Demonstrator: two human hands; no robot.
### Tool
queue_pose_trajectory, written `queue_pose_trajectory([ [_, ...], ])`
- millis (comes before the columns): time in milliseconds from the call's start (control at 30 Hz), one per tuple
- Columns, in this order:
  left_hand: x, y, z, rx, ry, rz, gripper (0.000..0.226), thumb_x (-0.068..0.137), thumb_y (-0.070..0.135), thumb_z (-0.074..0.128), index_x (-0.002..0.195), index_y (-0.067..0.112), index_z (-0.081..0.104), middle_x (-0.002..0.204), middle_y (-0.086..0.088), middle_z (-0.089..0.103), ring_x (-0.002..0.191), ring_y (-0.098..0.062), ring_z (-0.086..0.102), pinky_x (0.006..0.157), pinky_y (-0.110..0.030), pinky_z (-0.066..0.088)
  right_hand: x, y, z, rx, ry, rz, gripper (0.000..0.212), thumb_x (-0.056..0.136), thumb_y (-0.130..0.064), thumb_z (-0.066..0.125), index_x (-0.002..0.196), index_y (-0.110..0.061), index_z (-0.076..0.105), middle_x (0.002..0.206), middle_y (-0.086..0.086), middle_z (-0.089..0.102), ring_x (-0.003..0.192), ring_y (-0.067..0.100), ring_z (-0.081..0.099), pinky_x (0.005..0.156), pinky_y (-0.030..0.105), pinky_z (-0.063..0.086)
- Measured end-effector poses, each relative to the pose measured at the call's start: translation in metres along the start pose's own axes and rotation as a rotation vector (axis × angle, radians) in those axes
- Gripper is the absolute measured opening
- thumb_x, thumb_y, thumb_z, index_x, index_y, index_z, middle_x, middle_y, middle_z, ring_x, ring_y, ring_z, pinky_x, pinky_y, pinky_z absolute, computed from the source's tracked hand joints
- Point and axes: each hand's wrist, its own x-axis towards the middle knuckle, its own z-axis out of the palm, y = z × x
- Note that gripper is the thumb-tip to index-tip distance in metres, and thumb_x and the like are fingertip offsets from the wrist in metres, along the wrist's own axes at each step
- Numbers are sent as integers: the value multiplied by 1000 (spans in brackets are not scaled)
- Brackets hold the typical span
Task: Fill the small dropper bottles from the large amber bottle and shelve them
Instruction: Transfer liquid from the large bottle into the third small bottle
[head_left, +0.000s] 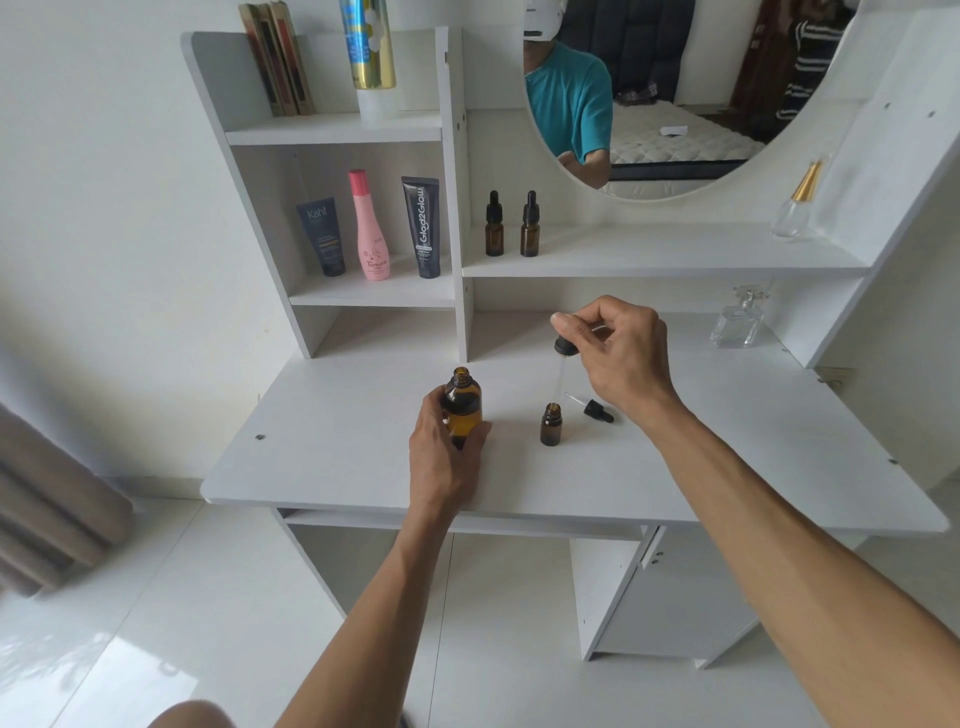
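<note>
The large amber bottle (462, 402) stands uncapped on the white desk (322, 447), and my left hand (444, 457) grips its lower body. My right hand (615, 353) pinches the black bulb of a large dropper (565, 349); its glass tube hangs down with the tip at the mouth of a small open amber bottle (550, 425). A small black dropper cap (596, 409) lies on the desk just right of that bottle. Two capped small dropper bottles (494, 224) (530, 224) stand side by side on the shelf under the mirror.
Left cubby holds a dark tube (322, 236), a pink bottle (371, 228) and a black tube (423, 226). Clear perfume bottles stand at the right on the desk (737, 322) and on the shelf (795, 202). A round mirror (691, 98) hangs above.
</note>
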Motion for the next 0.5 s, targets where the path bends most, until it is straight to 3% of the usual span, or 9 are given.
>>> queue_pose_trajectory([
  [167,0,1,-1,6,-5,1,52,84,22,75,129,23,47,112,8,59,88,-9,59,72,-9,41,0,0,-3,23,14,3,23,88,-34,74,75,-15,71,70,-7,73,70,10,71,68,28,57],
  [333,-1,3,-2,6,-5,-9,52,85,22,75,128,23,47,112,9,59,87,-7,57,70,-5,39,1,-4,-4,119,50,27,22,87,-35,75,78,-16,72,73,-8,73,74,12,71,69,44,61],
  [500,0,0,-1,-10,-4,-2,53,84,24,75,128,24,47,115,5,61,95,-16,62,80,-22,47,6,-24,3,191,86,-7,20,88,-34,75,82,-16,73,80,-10,74,80,9,71,66,46,60],
])
